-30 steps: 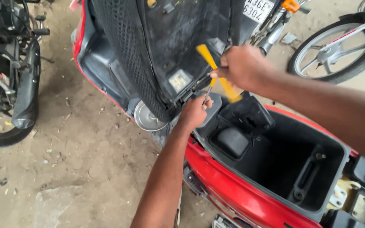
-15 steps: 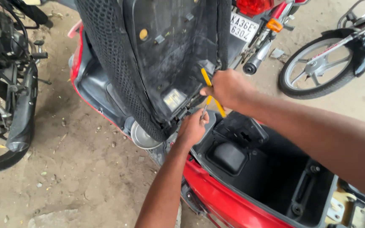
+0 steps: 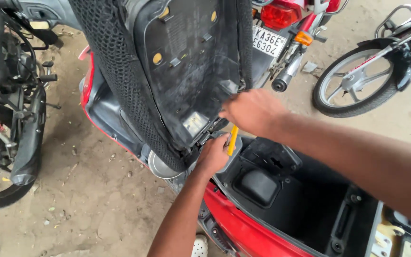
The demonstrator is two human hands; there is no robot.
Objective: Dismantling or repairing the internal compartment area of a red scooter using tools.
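Note:
A red scooter (image 3: 243,228) stands with its black seat (image 3: 177,66) tipped up, showing the open black under-seat storage tub (image 3: 310,204). My right hand (image 3: 250,112) grips a yellow-handled tool (image 3: 233,139) pointing down at the seat hinge. Just below it, my left hand (image 3: 213,154) is curled at the hinge area by the seat's lower edge; what its fingers hold is hidden. A round silver cap (image 3: 160,166) sits beside the hinge.
A black motorcycle (image 3: 5,114) with a red spring stands at the left. Behind the scooter are a red motorcycle's tail and exhaust (image 3: 286,38) and another bike's front wheel (image 3: 357,81) at top right. The ground is bare dirt (image 3: 86,209). A white shoe (image 3: 200,246) shows at the bottom.
The view has shifted so the scooter sits lower in frame. My right hand has turned the yellow tool from slanted to nearly upright, its tip down at the hinge. My left hand stays there.

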